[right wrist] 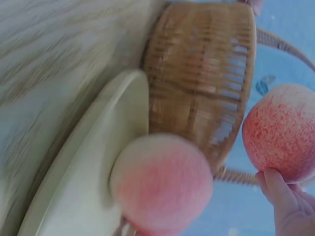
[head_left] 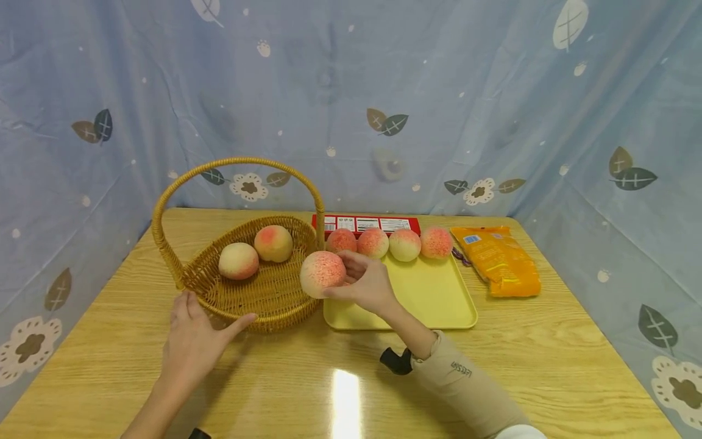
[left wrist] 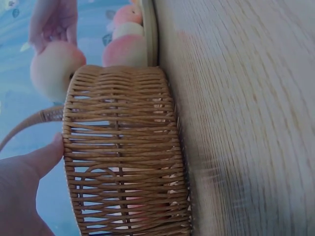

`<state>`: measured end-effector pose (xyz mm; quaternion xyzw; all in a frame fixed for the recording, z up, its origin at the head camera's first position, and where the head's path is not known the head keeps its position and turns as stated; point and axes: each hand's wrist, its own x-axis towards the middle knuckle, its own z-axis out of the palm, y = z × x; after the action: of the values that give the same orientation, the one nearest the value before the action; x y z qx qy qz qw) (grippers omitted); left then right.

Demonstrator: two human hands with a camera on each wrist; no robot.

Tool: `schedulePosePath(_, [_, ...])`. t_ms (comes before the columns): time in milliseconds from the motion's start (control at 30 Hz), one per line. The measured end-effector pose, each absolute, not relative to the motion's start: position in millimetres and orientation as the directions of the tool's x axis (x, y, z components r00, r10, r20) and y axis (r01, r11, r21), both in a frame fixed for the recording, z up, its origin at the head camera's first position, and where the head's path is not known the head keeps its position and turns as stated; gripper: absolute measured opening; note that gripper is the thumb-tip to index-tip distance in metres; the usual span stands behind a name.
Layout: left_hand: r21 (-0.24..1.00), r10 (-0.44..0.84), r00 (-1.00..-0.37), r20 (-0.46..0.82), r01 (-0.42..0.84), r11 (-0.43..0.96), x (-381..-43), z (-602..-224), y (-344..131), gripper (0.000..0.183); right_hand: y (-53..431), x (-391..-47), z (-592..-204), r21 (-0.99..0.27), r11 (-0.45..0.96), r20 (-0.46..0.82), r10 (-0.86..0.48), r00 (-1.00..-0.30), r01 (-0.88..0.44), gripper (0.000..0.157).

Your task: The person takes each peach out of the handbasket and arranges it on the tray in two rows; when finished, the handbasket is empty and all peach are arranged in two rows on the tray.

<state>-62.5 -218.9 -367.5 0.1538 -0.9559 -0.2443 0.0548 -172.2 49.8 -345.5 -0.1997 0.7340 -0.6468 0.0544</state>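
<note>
My right hand (head_left: 370,283) holds a pink-and-cream peach (head_left: 322,274) by its right side, above the right rim of a wicker basket (head_left: 269,292). In the right wrist view, the thumb presses against this speckled peach (right wrist: 283,132). My left hand (head_left: 194,335) rests on the basket's near left rim, thumb spread from the fingers; the left wrist view has the thumb touching the rim, with the other fingers out of sight. Inside the basket lie two peaches, a paler one (head_left: 238,261) and a redder one (head_left: 273,243). Several more peaches (head_left: 404,245) line the back of a yellow tray (head_left: 433,299).
The basket's tall arched handle (head_left: 241,161) rises over its opening. Behind the tray lies a red box (head_left: 384,222) with white labels. An orange packet (head_left: 496,262) sits right of the tray. A patterned blue curtain (head_left: 307,91) hangs behind the wooden table (head_left: 285,384).
</note>
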Motion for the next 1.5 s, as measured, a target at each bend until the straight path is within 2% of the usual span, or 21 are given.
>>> schedulePosePath(233, [0.486, -0.327, -0.944, 0.033, -0.271, 0.831, -61.4, -366.9, -220.2, 0.126, 83.1, -181.5, -347.0, -0.990, 0.083, 0.082, -0.304, -0.949, -0.112, 0.062])
schedulePosePath(700, [0.491, -0.307, -0.950, 0.050, -0.244, 0.836, -61.6, -365.2, -219.0, 0.126, 133.9, -189.3, -365.7, -0.969, 0.246, -0.011, -0.129, -0.992, -0.022, 0.066])
schedulePosePath(1100, [0.500, -0.324, -0.945, 0.049, -0.258, 0.827, -61.6, -365.0, -219.4, 0.127, 142.1, -206.1, -385.1, -0.891, 0.440, 0.087, -0.078, -0.993, -0.113, 0.064])
schedulePosePath(1500, [0.491, -0.312, -0.950, 0.023, -0.261, 0.831, -61.3, -366.1, -219.5, 0.127, 127.5, -207.3, -386.3, -0.691, 0.678, 0.179, -0.173, -0.968, -0.249, 0.058])
